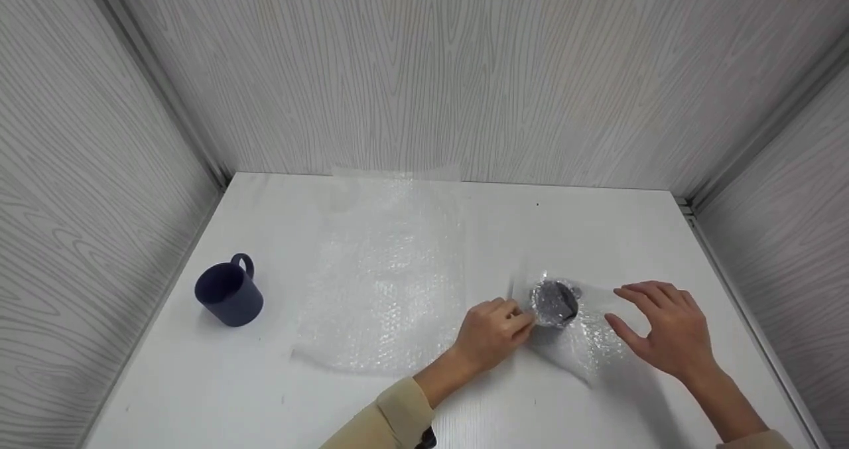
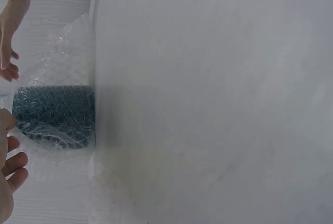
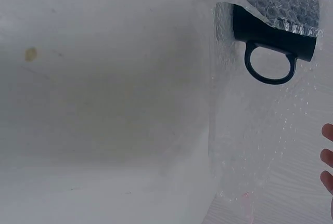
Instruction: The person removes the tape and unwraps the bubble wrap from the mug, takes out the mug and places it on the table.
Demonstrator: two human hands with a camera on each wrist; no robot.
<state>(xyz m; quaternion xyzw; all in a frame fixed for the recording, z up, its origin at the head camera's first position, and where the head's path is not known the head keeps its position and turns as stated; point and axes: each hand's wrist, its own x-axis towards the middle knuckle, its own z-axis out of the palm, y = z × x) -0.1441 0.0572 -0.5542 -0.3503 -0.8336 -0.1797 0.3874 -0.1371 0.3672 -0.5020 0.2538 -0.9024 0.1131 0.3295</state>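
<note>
A dark mug (image 3: 273,37) stands on the table toward the right, partly covered by bubble wrap (image 3: 278,11). Its bare handle sticks out in the right wrist view, while in the left wrist view the mug's side lies under the bubbles. My left hand (image 1: 494,333) pinches the bubble wrap at the mug's left side, with fingers curled. To the right of the mug, my right hand (image 1: 670,333) is held apart from it, thumb and fingers spread, holding nothing. A loose part of the wrap (image 1: 600,333) spreads between the mug and that hand.
Another sheet of bubble wrap (image 1: 385,270) lies flat in the middle of the white table (image 1: 278,402). A blue mug (image 1: 232,296) stands uncovered at the left, handle toward the back. Wood-grain panels (image 1: 411,71) rise along the back and both sides.
</note>
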